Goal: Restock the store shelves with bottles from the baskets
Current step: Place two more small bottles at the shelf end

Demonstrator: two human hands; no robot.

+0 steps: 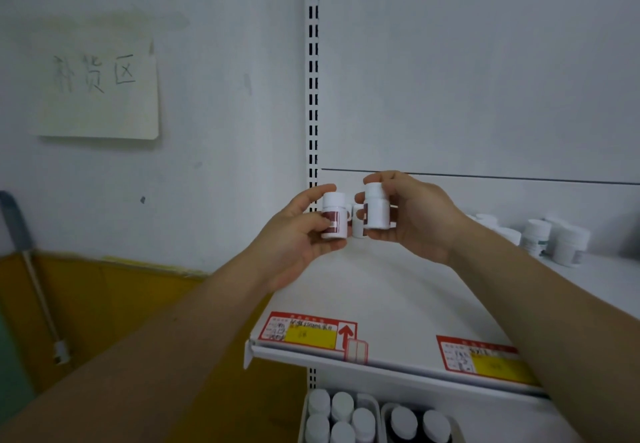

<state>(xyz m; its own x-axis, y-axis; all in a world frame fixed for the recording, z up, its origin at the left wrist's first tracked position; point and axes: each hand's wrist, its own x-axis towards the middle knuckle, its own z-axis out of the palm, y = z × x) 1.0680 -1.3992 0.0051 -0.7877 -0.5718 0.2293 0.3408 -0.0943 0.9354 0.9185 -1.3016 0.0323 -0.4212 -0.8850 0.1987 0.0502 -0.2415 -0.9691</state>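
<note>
**Both forearms reach in, each hand holding a small white bottle over the shelf**

Both bare forearms stretch up from the bottom corners toward the back of the white shelf (pixel 398 304). Left hand (pixel 298 231) grips a white bottle with a dark red label (pixel 334 215), thumb over the cap and fingers curled under the base. Right hand (pixel 412 217) holds a second white bottle (pixel 376 207) just beside it, thumb on the front and fingers wrapped behind; this one sits slightly higher. Between the two, a third small white bottle (pixel 357 222) shows with a strip of red label; whether it stands on the shelf or is held I cannot tell. All three are upright, above the shelf's rear left corner, close to the slotted upright post (pixel 313 96).

Farther right along the shelf stands a cluster of white pill bottles (pixel 554 238), well apart from the hands. Two red and yellow price tags (pixel 308 331) (pixel 485 359) sit on the shelf's front edge. Below it, white-capped bottles fill a white tray (pixel 337 418), and dark bottles with white caps (pixel 419 425) fill the tray beside it. On the wall to the left hangs a paper sign with handwritten characters (pixel 97 89).
</note>
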